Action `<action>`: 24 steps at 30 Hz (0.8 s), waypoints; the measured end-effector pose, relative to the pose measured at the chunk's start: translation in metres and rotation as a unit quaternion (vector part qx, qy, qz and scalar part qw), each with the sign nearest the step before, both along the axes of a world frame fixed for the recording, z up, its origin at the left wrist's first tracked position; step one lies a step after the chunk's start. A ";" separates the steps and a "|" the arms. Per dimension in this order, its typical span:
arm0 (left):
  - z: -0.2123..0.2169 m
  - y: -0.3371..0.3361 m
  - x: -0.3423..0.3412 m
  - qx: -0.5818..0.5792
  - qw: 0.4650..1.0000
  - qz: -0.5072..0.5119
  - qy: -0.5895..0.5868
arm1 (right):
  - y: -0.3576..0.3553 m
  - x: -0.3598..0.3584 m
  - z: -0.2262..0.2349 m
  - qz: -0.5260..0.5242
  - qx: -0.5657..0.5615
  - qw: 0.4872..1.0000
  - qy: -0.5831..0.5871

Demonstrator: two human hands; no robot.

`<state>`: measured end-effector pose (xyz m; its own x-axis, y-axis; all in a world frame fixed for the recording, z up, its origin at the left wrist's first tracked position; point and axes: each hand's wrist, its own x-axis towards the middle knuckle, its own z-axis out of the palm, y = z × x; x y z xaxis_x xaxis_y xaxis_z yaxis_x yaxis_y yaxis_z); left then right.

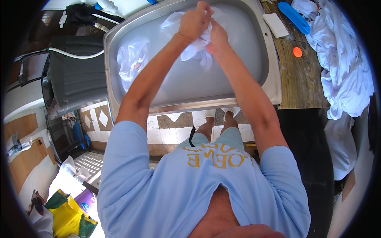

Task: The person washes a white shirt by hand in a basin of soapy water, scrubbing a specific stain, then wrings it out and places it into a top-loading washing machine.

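- Nearest the camera, at 6 o'clock, was the person's light blue shirt (174, 198), with yellow lettering across its front.
- Both bare forearms reached up from it toward 12 o'clock, over a metal sink (274, 87) that held cloudy water (234, 75).
- The left hand (193, 23) was clenched on a white cloth (196, 49) just short of 12 o'clock, its fingers curled near the sink's far side.
- The right hand (218, 37) gripped the same cloth just past 12 o'clock, close beside the left.
- The cloth was bunched between the two hands, its folds spreading below them toward 6 o'clock (how much of it lay under the water was hard to tell).
- Toward half past ten, a pale fabric bundle (129, 65) lay in the sink, apart from both hands.
- Near half past one, a white block (275, 25) and a long blue object (294, 18) rested on a wooden counter (303, 85).
- At 2 o'clock an orange disc (297, 52) sat on that counter, beside a large heap of white fabric (343, 63).
- Around 10 o'clock stood a dark grey container (79, 73).
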<state>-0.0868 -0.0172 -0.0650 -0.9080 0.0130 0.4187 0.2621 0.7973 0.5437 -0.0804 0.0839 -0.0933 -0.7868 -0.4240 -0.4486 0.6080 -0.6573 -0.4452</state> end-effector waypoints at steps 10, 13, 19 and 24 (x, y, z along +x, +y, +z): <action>-0.001 0.014 0.003 -0.041 0.999 -0.003 -0.005 | 0.001 0.000 -0.012 -0.003 -0.021 1.000 0.007; -0.007 0.021 0.000 -0.025 0.999 -0.027 0.016 | 0.020 -0.005 -0.039 0.049 -0.178 0.981 0.055; 0.001 0.009 -0.004 -0.050 0.997 0.008 -0.059 | 0.005 0.000 0.002 -0.013 0.001 1.000 -0.010; -0.006 0.025 -0.002 0.000 1.000 -0.026 0.002 | 0.009 -0.012 -0.048 -0.008 -0.063 0.980 0.190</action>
<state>-0.0886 0.0082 -0.0711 -0.9044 0.0611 0.4222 0.3060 0.7825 0.5423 -0.0922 0.0926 -0.1415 -0.8943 -0.4423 -0.0669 0.4023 -0.7298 -0.5528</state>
